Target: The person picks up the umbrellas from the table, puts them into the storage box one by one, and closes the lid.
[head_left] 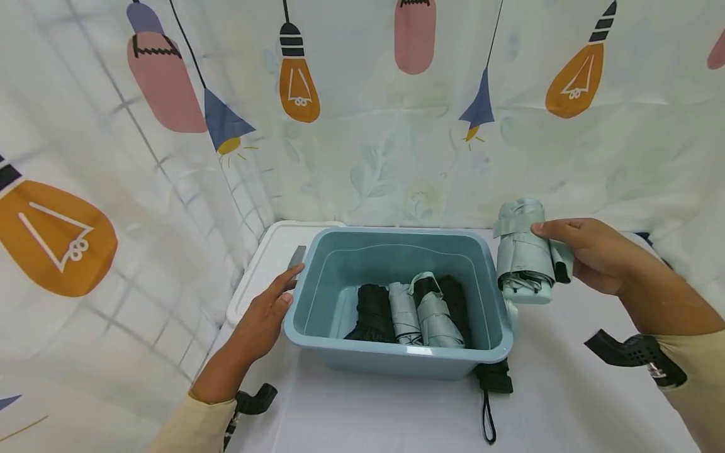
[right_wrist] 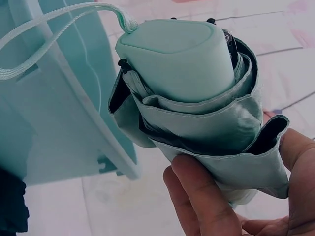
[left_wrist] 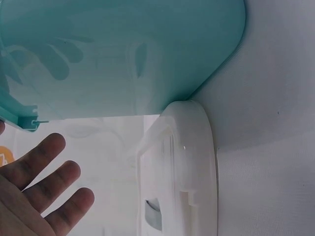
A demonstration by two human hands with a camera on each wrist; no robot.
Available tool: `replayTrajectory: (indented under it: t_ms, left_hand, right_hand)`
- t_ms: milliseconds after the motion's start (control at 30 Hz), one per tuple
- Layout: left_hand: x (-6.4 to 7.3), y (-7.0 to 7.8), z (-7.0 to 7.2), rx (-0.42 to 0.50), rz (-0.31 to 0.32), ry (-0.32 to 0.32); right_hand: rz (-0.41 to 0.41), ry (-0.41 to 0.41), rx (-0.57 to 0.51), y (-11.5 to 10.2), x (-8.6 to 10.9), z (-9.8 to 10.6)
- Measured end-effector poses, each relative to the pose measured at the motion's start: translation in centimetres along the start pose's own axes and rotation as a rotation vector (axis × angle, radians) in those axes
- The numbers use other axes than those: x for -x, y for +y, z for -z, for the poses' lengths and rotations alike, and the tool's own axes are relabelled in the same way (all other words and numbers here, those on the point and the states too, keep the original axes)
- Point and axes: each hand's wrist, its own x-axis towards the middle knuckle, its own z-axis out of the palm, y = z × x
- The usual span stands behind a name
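My right hand grips a folded mint-green umbrella beyond the right end of a teal plastic bin. In the right wrist view the umbrella's handle end faces the camera, with a pale wrist loop hanging off it. Thumb and fingers pinch its loosely wrapped cloth. My left hand rests at the bin's left rim; its fingers are straight and spread in the left wrist view. Inside the bin lie a black umbrella, two mint umbrellas and a darker one, side by side.
A white lid-like box with a grey latch stands behind the bin's left side. Another black umbrella with a strap lies by the bin's front right corner. Printed curtains hang behind the white-covered table.
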Motion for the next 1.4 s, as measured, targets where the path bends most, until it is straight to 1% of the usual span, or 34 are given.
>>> replayTrajectory:
  t_ms: [433,833,1033,1267,1400]
  left_hand:
    - [0.0,-0.2,0.1,-0.005,-0.003,0.003]
    - [0.1,-0.1,0.0,0.002,-0.004,0.003]
    - [0.0,0.0,0.0,-0.002,-0.001,0.003]
    - [0.0,0.2,-0.1,-0.011,0.012,0.005]
    - [0.0,0.3,0.0,-0.010,0.017,0.005]
  right_hand:
    - [0.005,-0.022,-0.060,-2.5,-1.1,-2.3]
    - [0.019,-0.041,-0.109,-3.8,-1.9,-4.0]
    - [0.013,-0.051,-0.122,-4.4,-2.4,-4.9]
    - [0.012,-0.063,-0.103,-5.1,-3.0,-5.8]
    - [0.014,-0.063,-0.112,-5.5,-3.3,-6.3]
